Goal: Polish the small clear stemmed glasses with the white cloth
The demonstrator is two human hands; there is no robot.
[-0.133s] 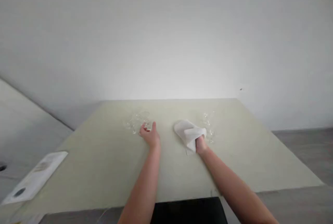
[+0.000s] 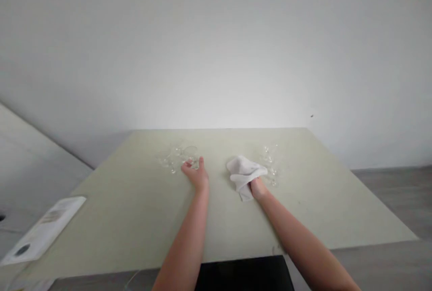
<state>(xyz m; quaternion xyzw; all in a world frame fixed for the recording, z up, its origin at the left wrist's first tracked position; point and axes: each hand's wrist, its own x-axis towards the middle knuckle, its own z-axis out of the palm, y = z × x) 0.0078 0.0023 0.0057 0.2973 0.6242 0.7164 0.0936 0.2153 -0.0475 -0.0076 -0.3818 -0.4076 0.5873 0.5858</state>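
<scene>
On the pale table (image 2: pixel 135 219), the two hands work well apart from each other. The left hand (image 2: pixel 196 177) is at a clear glass (image 2: pixel 191 152), with the thumb raised and separated from the curled fingers; whether they close firmly on it, I cannot tell. This glass stands at the right side of the left group of glassware (image 2: pixel 171 161). The right hand (image 2: pixel 258 188) goes under a white cloth (image 2: pixel 245 171), which covers its fingers, so their grip I cannot see. The cloth lies between the two groups, just beside the right glassware (image 2: pixel 270 165).

The present step seems to be one of handling: the glass at one side, the cloth at the other. In my judgement, the next move calls for a light hold on the glass, and for keeping the loose cloth away from the glassware near it.
</scene>
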